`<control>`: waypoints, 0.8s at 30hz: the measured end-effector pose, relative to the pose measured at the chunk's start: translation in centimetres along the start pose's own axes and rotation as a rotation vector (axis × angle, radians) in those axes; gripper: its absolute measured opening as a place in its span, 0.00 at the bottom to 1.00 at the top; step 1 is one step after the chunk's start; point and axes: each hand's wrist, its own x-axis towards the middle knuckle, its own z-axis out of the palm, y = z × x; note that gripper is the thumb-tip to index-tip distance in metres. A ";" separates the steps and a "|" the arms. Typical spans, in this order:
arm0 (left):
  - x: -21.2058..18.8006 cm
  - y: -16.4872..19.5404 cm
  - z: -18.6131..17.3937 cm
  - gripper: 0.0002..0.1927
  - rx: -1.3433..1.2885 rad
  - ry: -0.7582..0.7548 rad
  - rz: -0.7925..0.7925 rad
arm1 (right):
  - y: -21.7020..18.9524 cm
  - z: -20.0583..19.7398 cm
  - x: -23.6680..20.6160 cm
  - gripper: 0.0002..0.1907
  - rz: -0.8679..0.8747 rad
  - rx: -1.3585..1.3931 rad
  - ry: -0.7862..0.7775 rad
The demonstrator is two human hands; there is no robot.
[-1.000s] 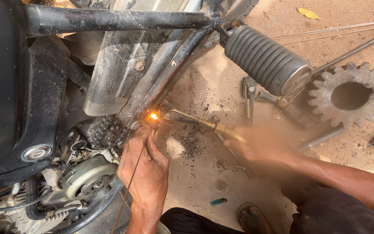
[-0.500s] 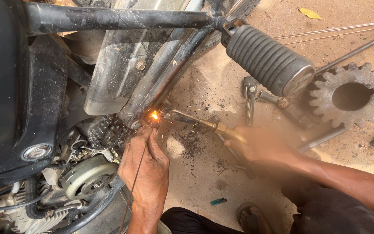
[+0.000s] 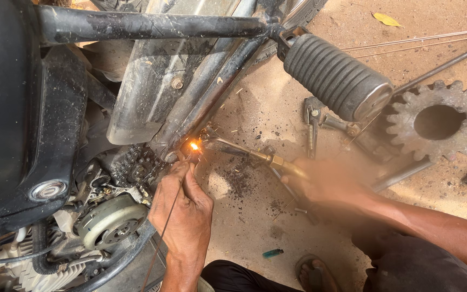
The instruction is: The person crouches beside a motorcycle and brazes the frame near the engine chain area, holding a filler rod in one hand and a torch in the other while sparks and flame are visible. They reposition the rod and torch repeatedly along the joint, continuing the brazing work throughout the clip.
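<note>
My left hand pinches a thin filler rod, its tip at the glowing orange spot on the motorcycle frame tube. My right hand, blurred, grips a brass gas torch whose bent nozzle points at the same glowing spot. Sparks scatter around the flame. The drive chain sits just left of the heated point.
A ribbed black footrest juts over the sandy ground. A large rusty gear, a spring and metal pieces lie to the right. The engine cover is at lower left. A small green lighter lies near my foot.
The glowing spot and both hands stay almost in place; the right hand with the torch wavers slightly.
</note>
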 end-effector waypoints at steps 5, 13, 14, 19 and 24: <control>-0.2 0.1 -0.1 0.07 -0.014 0.069 0.016 | 0.3 0.1 0.4 0.19 -0.017 -0.028 0.026; -1.6 0.0 -1.3 0.06 -0.060 0.207 0.075 | -0.7 -0.2 -0.3 0.20 0.027 -0.029 0.033; -2.1 0.0 -1.4 0.06 -0.076 0.227 0.074 | -0.8 -0.2 -0.5 0.20 0.045 -0.027 0.037; -5.6 -0.2 -1.3 0.08 -0.194 0.295 -0.062 | -0.3 0.3 -0.5 0.19 -0.032 0.041 0.085; -9.4 -0.6 0.4 0.08 -0.180 0.330 -0.180 | 2.3 1.5 1.7 0.19 -0.112 0.050 0.139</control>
